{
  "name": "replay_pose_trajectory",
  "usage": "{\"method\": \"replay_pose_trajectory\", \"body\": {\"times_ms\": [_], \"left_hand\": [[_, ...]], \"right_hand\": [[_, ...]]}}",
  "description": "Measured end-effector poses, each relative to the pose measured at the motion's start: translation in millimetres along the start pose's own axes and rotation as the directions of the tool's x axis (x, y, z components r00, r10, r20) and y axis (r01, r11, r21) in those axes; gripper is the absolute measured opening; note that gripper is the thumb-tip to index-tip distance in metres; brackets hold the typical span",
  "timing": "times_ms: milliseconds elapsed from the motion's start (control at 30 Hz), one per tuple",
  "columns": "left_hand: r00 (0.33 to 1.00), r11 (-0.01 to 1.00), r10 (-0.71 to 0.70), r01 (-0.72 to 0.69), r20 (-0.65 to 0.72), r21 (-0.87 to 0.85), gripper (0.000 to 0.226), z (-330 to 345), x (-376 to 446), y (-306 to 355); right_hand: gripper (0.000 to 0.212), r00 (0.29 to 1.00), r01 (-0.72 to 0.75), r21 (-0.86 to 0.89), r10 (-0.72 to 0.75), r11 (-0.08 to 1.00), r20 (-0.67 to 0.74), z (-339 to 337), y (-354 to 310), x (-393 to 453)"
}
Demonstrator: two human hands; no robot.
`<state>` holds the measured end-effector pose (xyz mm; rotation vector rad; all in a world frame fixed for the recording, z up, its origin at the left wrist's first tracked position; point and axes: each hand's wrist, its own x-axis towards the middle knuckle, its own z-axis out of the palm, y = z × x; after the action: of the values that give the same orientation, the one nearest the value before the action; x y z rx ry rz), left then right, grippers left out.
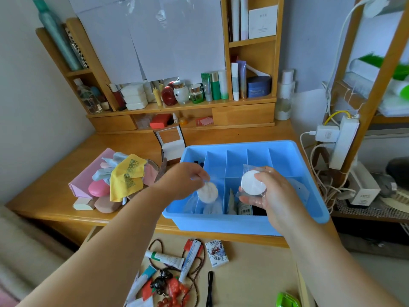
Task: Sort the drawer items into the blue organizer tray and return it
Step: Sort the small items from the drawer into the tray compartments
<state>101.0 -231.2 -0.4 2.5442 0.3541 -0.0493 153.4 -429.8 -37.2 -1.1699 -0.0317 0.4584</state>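
Clutter fills the open drawer [243,273] nearest the camera: a white tube [164,258], a small printed packet [216,253], a string of dark beads [194,273], a black hair clip [209,289] and some red trinkets [174,291]. Above it, on the wooden desk [55,173], sits the blue tray [309,173] with its dividers. The left hand [186,182] pinches a round white pad in clear wrap [207,192] by its top edge, holding it over the tray's front left compartments. The right hand [269,191] grips a second white disc in a plastic bag [252,182] (fingers curled round its rim) over the middle of the tray; a few packets already lie in the compartment beneath. Left of the tray, a yellow cloth [127,176] drapes a pile with a pink case [88,171]. Farther back, bottles and jars [188,91] line the shelf [181,107].
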Motion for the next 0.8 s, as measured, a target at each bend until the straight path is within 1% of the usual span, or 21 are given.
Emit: {"method": "replay_pose_trajectory", "body": {"times_ms": [67, 100, 133, 167, 200, 233, 267, 300, 333, 367, 433, 467, 533, 567, 600, 633, 700, 767, 800], "left_hand": [[0.990, 1.000, 0.016, -0.019, 0.143, 0.017, 0.017, 12.6, -3.9, -0.5], [0.985, 0.996, 0.007, -0.023, 0.172, 0.091, 0.014, 18.6, -3.6, -0.8], [0.984, 0.969, 0.013, -0.057, 0.178, 0.240, 0.014, 23.6, -2.5, -0.8], [0.986, 0.905, 0.031, -0.097, 0.163, 0.413, 0.022, 27.2, -0.9, -0.8], [0.991, 0.841, 0.067, -0.120, 0.118, 0.528, 0.033, 29.2, 0.6, -1.2], [0.992, 0.829, 0.116, -0.119, 0.040, 0.546, 0.039, 28.7, 1.1, -1.8], [0.986, 0.871, 0.156, -0.108, -0.061, 0.480, 0.039, 26.8, 1.4, -3.3], [0.973, 0.935, 0.160, -0.096, -0.167, 0.342, 0.035, 24.5, -0.8, -4.7], [0.956, 0.975, 0.141, -0.089, -0.258, 0.203, 0.030, 23.3, -3.6, -8.3], [0.940, 0.993, 0.101, -0.077, -0.326, 0.088, 0.027, 23.7, -7.8, -12.5], [0.917, 0.998, 0.029, -0.051, -0.399, -0.046, 0.025, 28.7, -17.5, -20.8], [0.909, 0.995, 0.038, -0.073, -0.416, -0.069, 0.025, 32.4, -21.9, -24.4], [0.898, 0.988, 0.089, -0.135, -0.431, -0.077, 0.026, 39.4, -28.3, -28.3], [0.897, 0.987, 0.104, -0.147, -0.430, -0.068, 0.026, 41.7, -30.5, -29.3], [0.893, 0.987, 0.117, -0.154, -0.434, -0.052, 0.025, 43.4, -31.7, -30.0], [0.888, 0.986, 0.136, -0.163, -0.439, -0.026, 0.024, 44.3, -32.9, -30.5], [0.880, 0.977, 0.208, -0.211, -0.426, 0.041, 0.020, 44.8, -35.8, -30.4], [0.893, 0.957, 0.289, -0.270, -0.344, 0.104, 0.018, 43.0, -39.0, -28.9], [0.905, 0.945, 0.322, -0.292, -0.279, 0.145, 0.020, 41.8, -40.2, -28.7]], "right_hand": [[0.017, 1.000, -0.013, 0.001, 0.013, 1.000, 0.006, 0.3, -0.5, 0.1], [0.017, 1.000, -0.001, -0.032, 0.001, 1.000, 0.015, 0.2, 0.0, 0.3], [0.018, 0.999, 0.025, -0.088, -0.023, 0.996, 0.025, -0.2, 0.8, 0.9], [0.019, 0.998, 0.056, -0.151, -0.050, 0.987, 0.041, -0.5, 1.3, 0.9], [0.019, 0.996, 0.084, -0.204, -0.074, 0.975, 0.057, -0.9, 1.8, 0.7], [0.019, 0.994, 0.103, -0.240, -0.088, 0.965, 0.070, -1.1, 2.1, 0.1], [0.018, 0.992, 0.113, -0.267, -0.096, 0.957, 0.076, -1.2, 1.3, -0.8], [0.017, 0.992, 0.119, -0.294, -0.102, 0.948, 0.074, -0.7, -0.2, -0.8], [0.017, 0.991, 0.131, -0.340, -0.113, 0.931, 0.072, 0.6, -2.1, 0.5], [0.017, 0.988, 0.151, -0.415, -0.129, 0.897, 0.082, 3.4, -5.0, 3.4], [0.017, 0.980, 0.197, -0.608, -0.129, 0.769, 0.154, 16.1, -12.3, 12.1], [0.016, 0.973, 0.221, -0.705, -0.106, 0.673, 0.204, 25.1, -14.9, 17.5], [0.016, 0.960, 0.268, -0.873, -0.040, 0.408, 0.276, 43.6, -15.6, 29.1], [0.014, 0.956, 0.282, -0.921, -0.002, 0.270, 0.293, 51.5, -13.9, 34.0], [0.011, 0.953, 0.290, -0.944, 0.045, 0.156, 0.300, 57.9, -10.9, 37.2], [0.006, 0.947, 0.300, -0.952, 0.097, 0.067, 0.305, 62.8, -6.7, 39.0], [0.008, 0.932, 0.337, -0.938, 0.168, -0.079, 0.321, 67.0, 3.0, 39.6], [0.004, 0.917, 0.396, -0.897, 0.143, -0.197, 0.373, 65.4, 7.5, 39.6], [0.004, 0.905, 0.426, -0.877, 0.114, -0.223, 0.410, 63.3, 7.0, 40.2]]}}
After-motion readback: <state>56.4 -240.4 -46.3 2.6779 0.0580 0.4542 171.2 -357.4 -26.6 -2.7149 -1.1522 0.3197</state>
